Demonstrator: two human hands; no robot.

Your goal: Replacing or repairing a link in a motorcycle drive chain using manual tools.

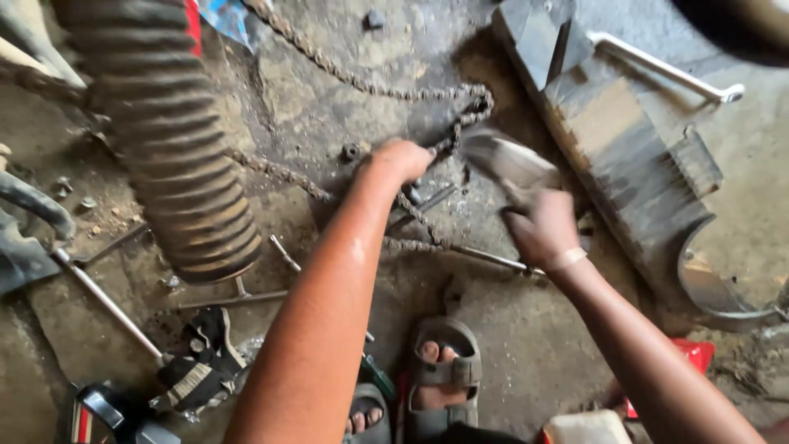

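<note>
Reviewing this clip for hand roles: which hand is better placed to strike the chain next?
Probably the right. The right hand grips a motion-blurred tool, probably a hammer, raised beside the chain on the floor. The left hand is closed on the chain, pinning it, so it looks busy steadying.

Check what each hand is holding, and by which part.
Left hand presses on the drive chain near its looped end on the floor; grip unclear. Right hand holds a motion-blurred tool by its lower end; kind cannot be told.
</note>
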